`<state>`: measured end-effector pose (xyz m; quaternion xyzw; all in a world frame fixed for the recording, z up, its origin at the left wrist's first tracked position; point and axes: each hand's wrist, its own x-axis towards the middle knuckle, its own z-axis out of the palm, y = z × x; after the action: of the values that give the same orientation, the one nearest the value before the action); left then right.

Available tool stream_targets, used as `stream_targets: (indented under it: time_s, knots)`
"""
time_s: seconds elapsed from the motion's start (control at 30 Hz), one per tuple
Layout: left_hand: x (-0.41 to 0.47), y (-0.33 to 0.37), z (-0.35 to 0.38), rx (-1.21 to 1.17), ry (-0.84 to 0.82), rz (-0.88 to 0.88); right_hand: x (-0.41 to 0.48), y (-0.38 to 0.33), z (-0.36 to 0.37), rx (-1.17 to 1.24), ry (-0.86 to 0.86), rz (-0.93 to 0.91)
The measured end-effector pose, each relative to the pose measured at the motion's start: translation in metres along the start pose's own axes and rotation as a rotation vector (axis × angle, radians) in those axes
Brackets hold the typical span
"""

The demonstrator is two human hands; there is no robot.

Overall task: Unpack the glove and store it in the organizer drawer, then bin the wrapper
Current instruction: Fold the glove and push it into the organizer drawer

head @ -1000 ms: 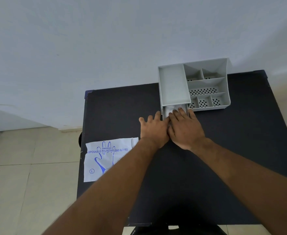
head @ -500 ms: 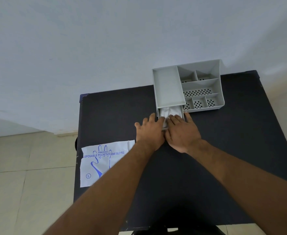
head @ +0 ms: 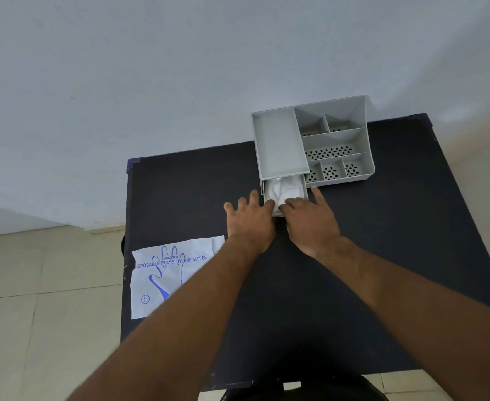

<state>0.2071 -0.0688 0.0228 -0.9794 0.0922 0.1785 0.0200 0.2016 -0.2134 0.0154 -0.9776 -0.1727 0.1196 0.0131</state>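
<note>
The grey organizer [head: 278,140] stands at the table's far edge, its bottom drawer [head: 305,190] pulled partly out toward me. The crumpled white glove [head: 282,188] lies inside the drawer. My left hand [head: 251,219] rests flat on the table at the drawer's front left corner, fingers spread, one fingertip touching the front. My right hand [head: 310,222] is at the drawer's front right, its fingers curled over the front edge against the glove, little finger stretched out. The flat white wrapper [head: 174,273] with blue glove print lies at the table's left edge, partly under my left forearm.
The black table [head: 382,241] is small, with its left edge just beyond the wrapper. The organizer's right half holds several perforated open compartments [head: 330,153]. A white wall rises behind and tiled floor [head: 49,285] lies to the left. A dark round object [head: 295,389] sits below the table's near edge.
Both hands have drawn back toward me from over the drawer. More of the glove in the drawer now shows. The wrapper has not moved.
</note>
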Motion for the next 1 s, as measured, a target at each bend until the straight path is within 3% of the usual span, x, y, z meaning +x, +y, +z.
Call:
stream_targets:
  time_s: [0.2, 0.47, 0.87, 1.0]
  knots:
    - [0.001, -0.002, 0.000, -0.106, 0.223, 0.003, 0.003, 0.000, -0.001, 0.008, 0.041, -0.002]
    - [0.016, -0.011, -0.001, -0.171, 0.191, 0.036, 0.007, 0.011, 0.002, 0.069, 0.275, 0.083]
    - [0.043, -0.011, -0.029, -0.040, 0.296, -0.009, 0.034, 0.017, -0.011, 0.017, 0.357, 0.162]
    - [0.056, -0.013, -0.036, 0.029, 0.284, -0.001, 0.048, 0.027, -0.018, -0.028, 0.284, 0.148]
